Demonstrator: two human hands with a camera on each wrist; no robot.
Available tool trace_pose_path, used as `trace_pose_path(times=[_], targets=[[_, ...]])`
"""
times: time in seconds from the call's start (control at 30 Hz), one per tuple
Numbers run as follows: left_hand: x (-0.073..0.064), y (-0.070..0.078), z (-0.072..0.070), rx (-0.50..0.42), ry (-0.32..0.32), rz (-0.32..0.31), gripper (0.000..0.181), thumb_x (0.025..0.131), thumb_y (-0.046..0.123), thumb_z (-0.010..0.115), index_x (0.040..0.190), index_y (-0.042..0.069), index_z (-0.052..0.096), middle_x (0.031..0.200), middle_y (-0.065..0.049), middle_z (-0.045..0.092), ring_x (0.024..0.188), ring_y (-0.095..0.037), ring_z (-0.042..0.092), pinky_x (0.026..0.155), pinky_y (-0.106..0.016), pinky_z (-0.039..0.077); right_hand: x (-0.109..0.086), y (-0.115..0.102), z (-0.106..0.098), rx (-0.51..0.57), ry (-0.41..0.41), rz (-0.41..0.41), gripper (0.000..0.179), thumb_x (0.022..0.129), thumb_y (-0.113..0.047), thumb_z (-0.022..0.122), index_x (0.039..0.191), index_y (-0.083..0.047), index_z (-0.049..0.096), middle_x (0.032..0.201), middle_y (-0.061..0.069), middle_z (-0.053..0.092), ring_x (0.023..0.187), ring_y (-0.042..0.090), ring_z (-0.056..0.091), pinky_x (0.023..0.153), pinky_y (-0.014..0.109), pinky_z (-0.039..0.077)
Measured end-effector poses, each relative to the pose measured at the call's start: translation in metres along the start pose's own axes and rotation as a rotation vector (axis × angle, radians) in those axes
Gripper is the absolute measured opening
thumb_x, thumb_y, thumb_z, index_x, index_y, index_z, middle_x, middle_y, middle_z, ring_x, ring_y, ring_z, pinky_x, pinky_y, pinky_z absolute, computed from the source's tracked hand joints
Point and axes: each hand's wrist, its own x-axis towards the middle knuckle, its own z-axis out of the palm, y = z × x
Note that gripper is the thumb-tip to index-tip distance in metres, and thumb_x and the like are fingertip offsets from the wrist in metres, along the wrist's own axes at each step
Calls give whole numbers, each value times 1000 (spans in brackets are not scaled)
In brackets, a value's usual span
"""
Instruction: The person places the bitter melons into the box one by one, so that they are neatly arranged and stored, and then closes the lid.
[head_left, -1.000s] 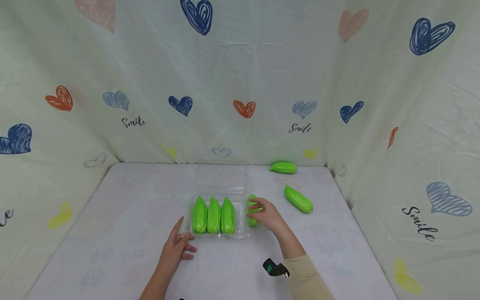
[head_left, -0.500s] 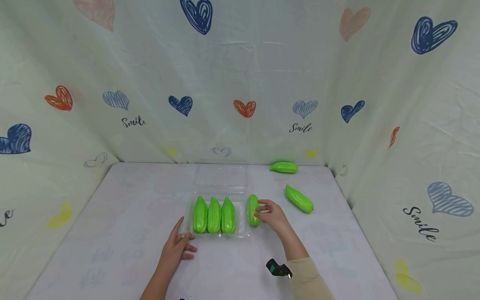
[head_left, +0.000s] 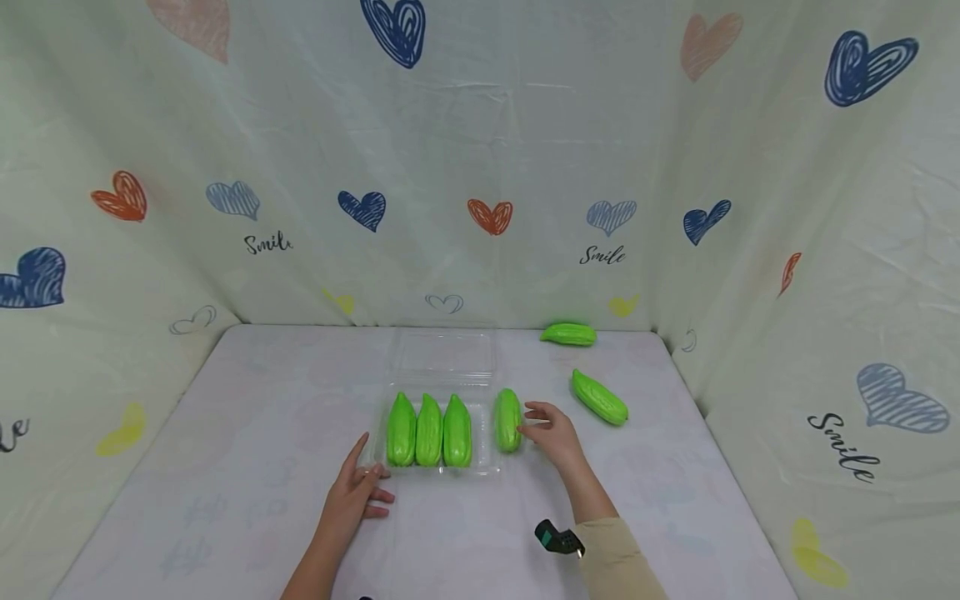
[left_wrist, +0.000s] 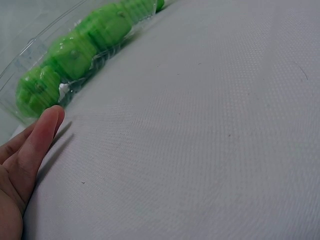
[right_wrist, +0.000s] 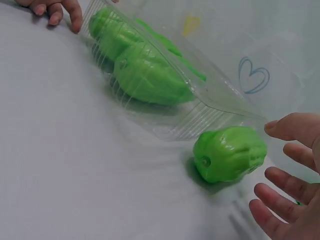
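Observation:
A clear plastic clamshell box (head_left: 483, 437) lies with its lid folded back. Three green bitter melons (head_left: 428, 430) stand side by side inside it, tips away from me. My left hand (head_left: 354, 493) is at the box's front left corner, fingers loosely spread, its thumb by the wall in the left wrist view. Just outside the box's right wall, a single bitter melon (head_left: 507, 422) rests on the table. To its right is my right hand (head_left: 553, 433); the right wrist view shows a gap between its spread fingers (right_wrist: 280, 197) and that bitter melon.
Two more bitter melons lie on the right: one (head_left: 599, 397) slantwise, another (head_left: 568, 335) by the back edge. A small black device (head_left: 558, 537) is at my right sleeve (head_left: 618, 554). A curtain printed with hearts (head_left: 491, 217) surrounds the white table (head_left: 285, 417).
My right hand has loosened from the single bitter melon and drawn back a little to the right, uncovering it. The left hand and the box have stayed in place.

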Motion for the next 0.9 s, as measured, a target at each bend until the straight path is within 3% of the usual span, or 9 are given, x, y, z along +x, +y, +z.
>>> trace_pose_path(times=[0.4, 0.9], targets=[[0, 1, 0, 6, 0, -3, 67, 101, 28, 54, 157, 29, 17, 108, -15, 64, 76, -25, 69, 61, -36, 60, 1, 10, 13, 87, -2, -18, 49, 81, -8, 77, 127, -2, 60, 128, 20, 56, 109, 34, 59, 85, 40, 54], [0, 0, 0, -4, 2, 10, 65, 102, 25, 53, 156, 29, 19, 107, -16, 64, 75, -26, 69, 59, -36, 60, 2, 14, 22, 90, -16, -48, 46, 83, -4, 73, 127, -2, 60, 131, 21, 54, 111, 37, 57, 83, 40, 55]])
